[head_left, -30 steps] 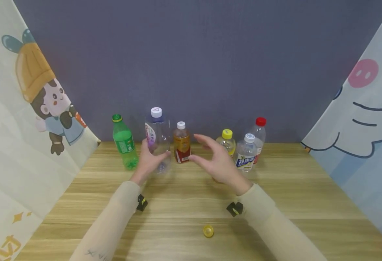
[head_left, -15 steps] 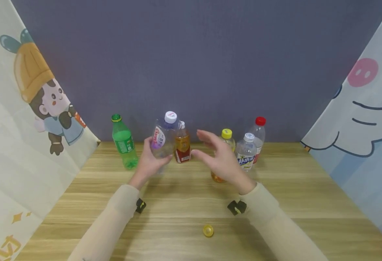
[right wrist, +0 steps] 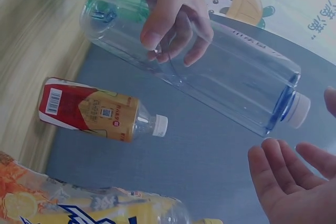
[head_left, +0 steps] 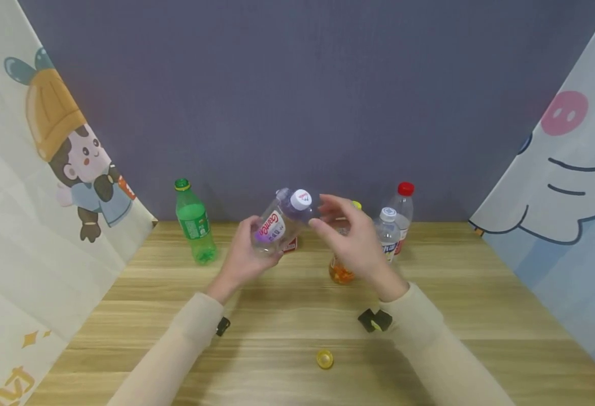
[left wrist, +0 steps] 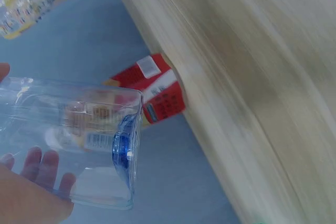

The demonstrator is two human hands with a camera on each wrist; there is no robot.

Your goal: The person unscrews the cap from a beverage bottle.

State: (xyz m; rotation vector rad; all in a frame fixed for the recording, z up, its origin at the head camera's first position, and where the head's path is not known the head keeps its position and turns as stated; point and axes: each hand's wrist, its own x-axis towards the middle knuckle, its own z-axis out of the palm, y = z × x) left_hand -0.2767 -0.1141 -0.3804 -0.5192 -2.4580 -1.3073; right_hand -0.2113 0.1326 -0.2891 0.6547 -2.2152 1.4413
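Observation:
A large clear bottle (head_left: pixel 270 230) with a white cap (head_left: pixel 301 199) and a "Ganten" label is tilted to the right, raised off the table. My left hand (head_left: pixel 246 254) grips it round the body; in the right wrist view the fingers (right wrist: pixel 181 32) curl about its lower half. My right hand (head_left: pixel 355 245) is beside the cap, fingers parted and bent, holding nothing; the right wrist view shows fingertips a short gap from the cap. Behind the clear bottle a small bottle with a red and gold label (right wrist: pixel 86 109) is mostly hidden in the head view.
A green bottle (head_left: pixel 194 223) stands at the left. On the right are a yellow-capped bottle (head_left: pixel 341 272), a white-capped bottle (head_left: pixel 388 231) and a red-capped bottle (head_left: pixel 404 208). A loose yellow cap (head_left: pixel 325 358) lies near the front. A dark wall (head_left: pixel 297 101) closes the back.
My left hand has lifted the clear bottle from the table, carried it right and tipped its cap toward my right hand. My right hand has stayed nearly in place, its fingers closer together.

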